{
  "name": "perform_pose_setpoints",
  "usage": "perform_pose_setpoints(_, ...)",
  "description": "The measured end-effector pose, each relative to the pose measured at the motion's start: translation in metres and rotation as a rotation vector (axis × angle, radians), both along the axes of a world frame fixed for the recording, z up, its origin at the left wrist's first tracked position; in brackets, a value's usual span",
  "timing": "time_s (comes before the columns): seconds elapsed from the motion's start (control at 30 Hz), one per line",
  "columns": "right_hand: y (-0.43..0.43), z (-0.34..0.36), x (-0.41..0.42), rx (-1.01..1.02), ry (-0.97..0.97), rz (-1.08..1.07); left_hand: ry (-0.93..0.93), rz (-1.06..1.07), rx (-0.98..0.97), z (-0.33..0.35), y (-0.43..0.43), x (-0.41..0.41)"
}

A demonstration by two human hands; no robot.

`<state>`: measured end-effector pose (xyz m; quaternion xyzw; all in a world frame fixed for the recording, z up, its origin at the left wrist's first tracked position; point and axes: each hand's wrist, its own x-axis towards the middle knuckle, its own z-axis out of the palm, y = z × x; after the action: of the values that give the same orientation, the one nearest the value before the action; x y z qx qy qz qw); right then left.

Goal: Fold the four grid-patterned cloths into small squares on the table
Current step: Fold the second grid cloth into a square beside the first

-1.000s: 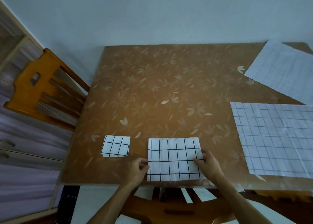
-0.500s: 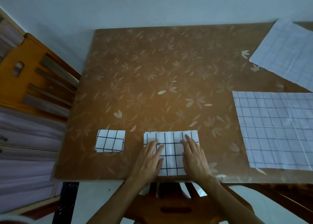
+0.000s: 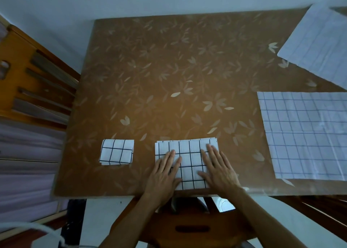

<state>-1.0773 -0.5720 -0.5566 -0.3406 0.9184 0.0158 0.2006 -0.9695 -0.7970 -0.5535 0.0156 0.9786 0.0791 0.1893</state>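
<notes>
Head cam, looking down at a brown table (image 3: pixel 169 69) w/ a pale leaf print.

Part-folded cloth (image 3: pixel 189 146) – white w/ dark grid – lies at the near edge, about mid-table. It is a wide rectangle, several layers thick; layer edges show stacked along its far side. Both hands lie flat on it. Left hand (image 3: pixel 165 174) is palm down on the cloth's left half, fingers straight and close together, pointing away from the person, gripping nothing. Right hand (image 3: pixel 217 170) is palm down on the right half, fingers straight and only slightly fanned, thumb out toward the middle, also gripping nothing. A bare strip of cloth shows between the 2 hands.

Small folded cloth (image 3: pixel 116 152), same grid, sits to the left of it – apart, not touching – near the table's front-left corner, roughly square.

Flat cloth (image 3: pixel 304 135) lies spread open on the right side of the table, running out of view at the right edge. Far cloth (image 3: pixel 319 43) lies at the back-right corner, turned at an angle, grid faint, also cut off by the picture edge.

Wooden chair (image 3: pixel 28 78) stands off the table's left side. Another chair (image 3: pixel 191 227) shows below the near edge, between the forearms. Pale wall (image 3: pixel 150 0) behind the table.
</notes>
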Motion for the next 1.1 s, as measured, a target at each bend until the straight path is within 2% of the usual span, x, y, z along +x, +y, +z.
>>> perform_pose_setpoints(0.13,0.020,0.003,-0.010,0.025,-0.025,-0.087,-0.003,-0.010,-0.008,0.002,0.002,0.000)
perform_pose_setpoints(0.23,0.010,0.020,-0.010,-0.034,-0.112,-0.192,0.004,-0.036,0.002,0.004,0.002,-0.003)
perform_pose_setpoints(0.33,-0.006,0.048,-0.007,-0.109,-0.145,-0.524,-0.009,-0.053,0.010,0.007,0.002,-0.007)
perform_pose_setpoints(0.4,-0.012,0.058,-0.008,-0.114,-0.278,-0.808,-0.003,-0.048,0.022,0.008,0.002,-0.009)
perform_pose_setpoints(0.53,-0.001,0.050,-0.009,-0.086,-0.455,-1.009,0.000,-0.067,0.025,0.013,0.003,-0.012)
perform_pose_setpoints(0.77,0.017,0.063,-0.019,-0.282,-0.835,-1.136,0.045,-0.040,-0.008,0.020,0.013,-0.018)
perform_pose_setpoints(0.93,0.009,0.070,-0.020,-0.309,-0.905,-1.118,0.136,0.017,0.201,0.035,0.025,-0.020)
perform_pose_setpoints(1.1,-0.001,0.076,-0.020,-0.617,-0.930,-1.168,0.095,-0.028,0.246,0.052,0.047,-0.017)
